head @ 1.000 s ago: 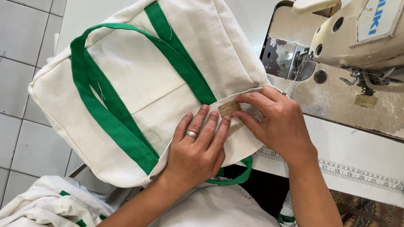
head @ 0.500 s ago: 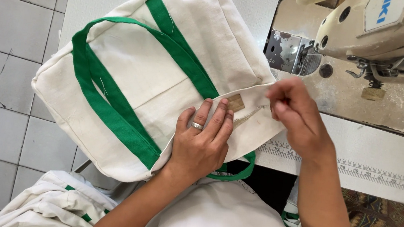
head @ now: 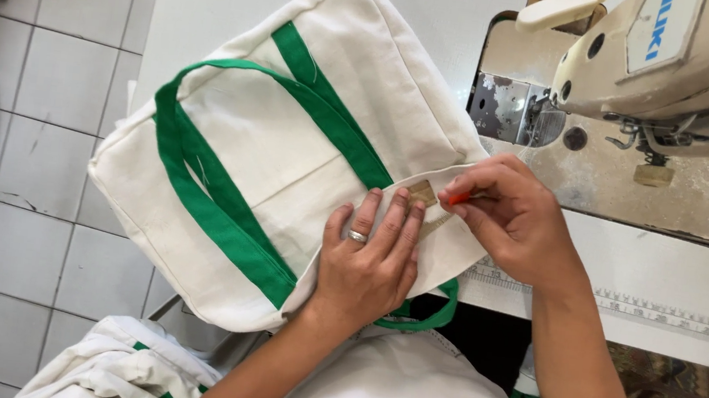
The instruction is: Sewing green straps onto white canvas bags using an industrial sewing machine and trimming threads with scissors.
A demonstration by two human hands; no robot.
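hands on a cream bag [head: 287,174] at a sewing machine [head: 649,72]

head view: the bag with green straps [head: 198,183] fills the centre of the frame, lying on a white table [head: 680,277] and hanging over its edge above the tiled floor [head: 39,104]. the left hand [head: 370,258], ring on one finger, lies flat with fingers spread open, pressing the bag's lower right edge. the right hand [head: 510,220], just right of it, pinches a small red-orange tool [head: 458,198] at a tan label [head: 423,193] on the bag. the machine sits upper right. more cream fabric [head: 117,371] lies lower left.
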